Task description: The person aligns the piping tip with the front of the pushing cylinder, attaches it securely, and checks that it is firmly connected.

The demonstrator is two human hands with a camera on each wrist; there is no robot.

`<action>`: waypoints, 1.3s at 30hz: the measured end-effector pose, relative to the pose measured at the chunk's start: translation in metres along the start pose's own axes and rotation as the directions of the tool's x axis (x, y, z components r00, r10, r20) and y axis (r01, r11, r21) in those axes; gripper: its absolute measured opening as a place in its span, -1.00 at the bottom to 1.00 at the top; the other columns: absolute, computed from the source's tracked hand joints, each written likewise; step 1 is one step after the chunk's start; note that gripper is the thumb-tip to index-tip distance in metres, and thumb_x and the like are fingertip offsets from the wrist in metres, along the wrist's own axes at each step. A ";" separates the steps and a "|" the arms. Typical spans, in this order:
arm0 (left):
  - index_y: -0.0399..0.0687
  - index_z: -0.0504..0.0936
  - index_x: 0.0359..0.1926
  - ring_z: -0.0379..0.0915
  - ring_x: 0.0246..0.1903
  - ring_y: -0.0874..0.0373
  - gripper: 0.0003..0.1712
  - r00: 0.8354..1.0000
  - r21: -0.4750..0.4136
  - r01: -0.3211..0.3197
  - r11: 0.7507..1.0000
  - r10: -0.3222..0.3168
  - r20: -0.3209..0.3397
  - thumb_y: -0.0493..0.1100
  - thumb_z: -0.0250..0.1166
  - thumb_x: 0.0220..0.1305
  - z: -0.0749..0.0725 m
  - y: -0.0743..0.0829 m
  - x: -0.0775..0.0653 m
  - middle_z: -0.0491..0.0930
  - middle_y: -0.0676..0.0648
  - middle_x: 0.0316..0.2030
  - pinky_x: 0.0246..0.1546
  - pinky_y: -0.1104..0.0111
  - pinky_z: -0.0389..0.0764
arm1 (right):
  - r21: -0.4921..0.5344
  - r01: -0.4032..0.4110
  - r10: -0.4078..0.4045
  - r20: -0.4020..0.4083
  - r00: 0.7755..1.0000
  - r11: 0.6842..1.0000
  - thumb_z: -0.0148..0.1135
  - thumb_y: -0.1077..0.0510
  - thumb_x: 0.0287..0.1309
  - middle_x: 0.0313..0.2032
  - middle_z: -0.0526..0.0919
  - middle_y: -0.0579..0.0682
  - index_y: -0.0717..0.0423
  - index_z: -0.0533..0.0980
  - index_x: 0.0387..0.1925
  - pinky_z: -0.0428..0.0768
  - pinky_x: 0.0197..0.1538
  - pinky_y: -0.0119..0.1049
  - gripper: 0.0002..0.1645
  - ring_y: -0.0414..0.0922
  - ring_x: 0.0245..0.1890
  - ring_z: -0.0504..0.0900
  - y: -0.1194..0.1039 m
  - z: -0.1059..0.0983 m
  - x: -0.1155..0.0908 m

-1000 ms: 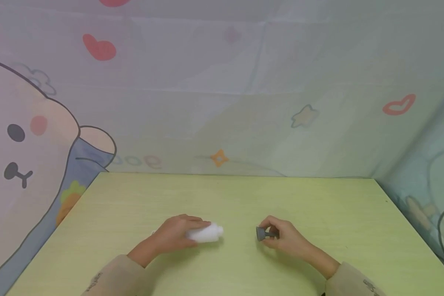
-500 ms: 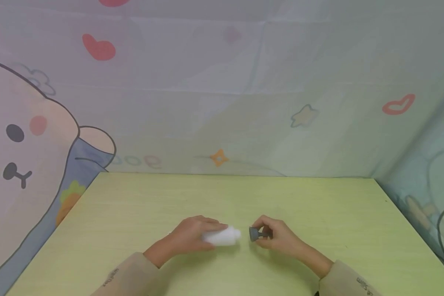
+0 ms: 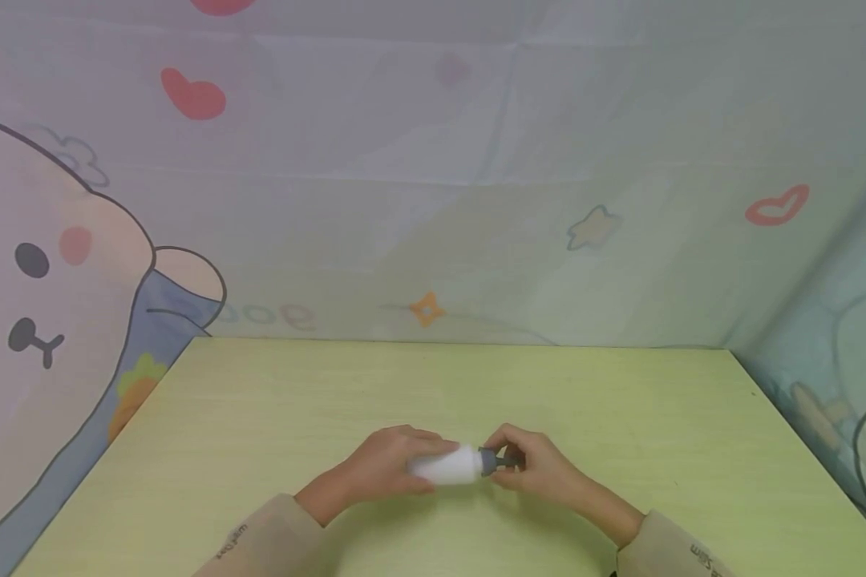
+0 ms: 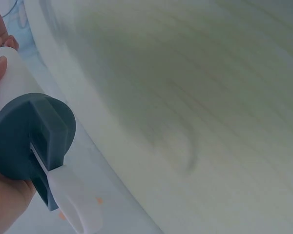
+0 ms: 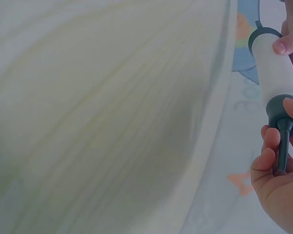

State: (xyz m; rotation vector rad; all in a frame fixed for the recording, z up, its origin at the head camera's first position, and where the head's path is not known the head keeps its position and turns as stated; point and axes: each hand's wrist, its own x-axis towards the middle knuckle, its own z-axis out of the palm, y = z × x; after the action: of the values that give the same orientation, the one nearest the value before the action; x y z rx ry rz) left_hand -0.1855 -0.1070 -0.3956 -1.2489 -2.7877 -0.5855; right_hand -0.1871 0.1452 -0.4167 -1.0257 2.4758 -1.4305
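My left hand [image 3: 381,465] grips a white cylindrical bottle [image 3: 458,466] that lies sideways above the table. A dark green end piece [image 4: 9,139] with a slotted ridge closes its left end, and a white curved lever [image 4: 71,195] sticks out of the slot. With thumb and fingers, my right hand [image 3: 548,471] pinches a dark nozzle cap [image 3: 487,462] at the other end. In the right wrist view the wide collar of the cap sits against the bottle's end, covering its mouth, while the thin spout [image 5: 283,146] points back into the right palm.
A pale green-yellow table [image 3: 296,393] lies under both hands. Behind it hangs a printed cloth backdrop [image 3: 375,240] with a cartoon bear [image 3: 65,312] at the left. A dark cable [image 3: 857,457] loops at the far right.
My left hand has carried the bottle to the right, and my right hand has come slightly left. The gap between bottle and nozzle cap has closed; the cap now covers the white tip.
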 end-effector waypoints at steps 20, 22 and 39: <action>0.05 0.49 0.08 0.49 -0.15 0.20 -0.40 0.999 -0.094 0.021 0.995 -0.017 0.044 -0.09 0.37 -0.08 -0.004 0.003 0.002 0.55 0.05 -0.03 -0.20 0.42 0.43 | -0.077 0.112 -0.115 -0.037 0.993 0.991 0.28 0.34 -0.14 -0.47 0.56 0.05 0.11 0.47 -0.27 0.44 -0.50 -0.45 -0.70 -0.38 -0.59 0.37 0.002 0.002 0.000; 0.04 0.49 0.08 0.49 -0.15 0.20 -0.40 0.998 -0.115 0.024 0.993 -0.018 0.054 -0.10 0.37 -0.09 -0.005 0.003 0.002 0.54 0.05 -0.02 -0.21 0.43 0.43 | -0.094 0.134 -0.138 -0.040 0.990 0.987 0.29 0.35 -0.16 -0.46 0.56 0.04 0.12 0.47 -0.27 0.45 -0.49 -0.45 -0.68 -0.37 -0.57 0.38 0.002 0.003 0.000; 0.10 0.48 0.08 0.46 -0.18 0.17 -0.40 1.000 0.046 -0.019 0.999 0.020 -0.005 -0.04 0.36 -0.07 -0.003 0.006 0.000 0.54 0.07 -0.04 -0.26 0.44 0.45 | 0.052 -0.016 0.015 0.007 1.000 0.999 0.12 0.12 0.11 -0.33 0.64 0.10 0.22 0.47 -0.15 0.53 -0.29 -0.41 -0.70 -0.31 -0.37 0.57 0.000 -0.002 -0.001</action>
State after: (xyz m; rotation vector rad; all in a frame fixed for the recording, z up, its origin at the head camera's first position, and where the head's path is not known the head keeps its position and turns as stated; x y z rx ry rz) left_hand -0.1816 -0.1043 -0.3905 -1.2626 -2.7649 -0.5189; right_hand -0.1876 0.1468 -0.4163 -0.9978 2.4231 -1.4760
